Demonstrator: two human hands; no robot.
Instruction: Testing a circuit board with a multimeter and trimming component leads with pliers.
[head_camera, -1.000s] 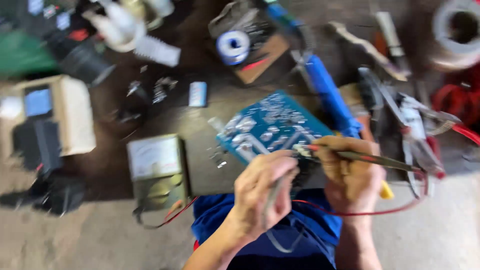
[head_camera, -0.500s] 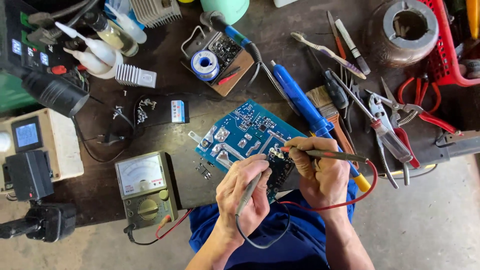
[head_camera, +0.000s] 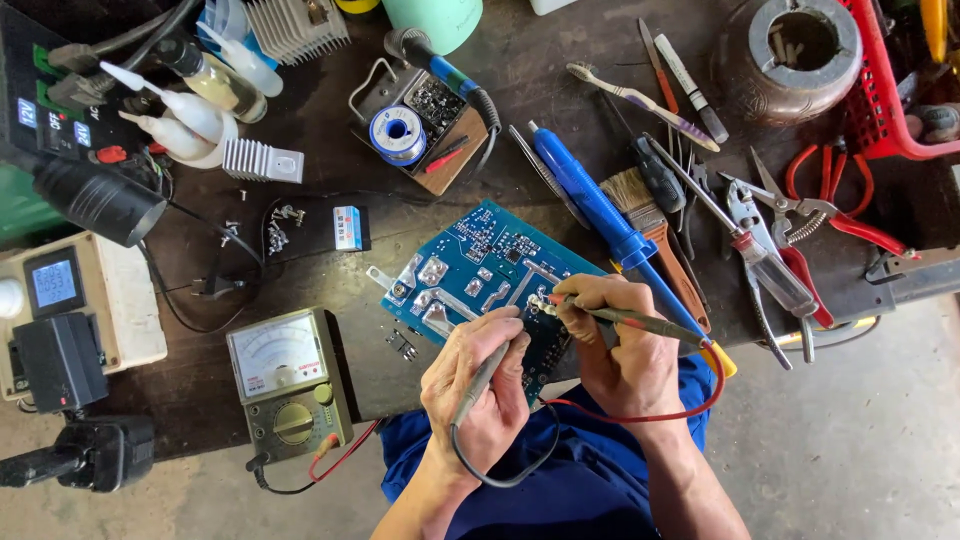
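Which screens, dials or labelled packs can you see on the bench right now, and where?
Analog meter: near edge, left of the left hand; olive case, white dial face.
Digital screen: far left, small blue display in a cream box.
Small pack: behind the blue circuit board; white with a blue label.

Bare hands (head_camera: 560, 370) and forearms (no gloves or sleeves), with blue work clothing (head_camera: 560, 490) below.
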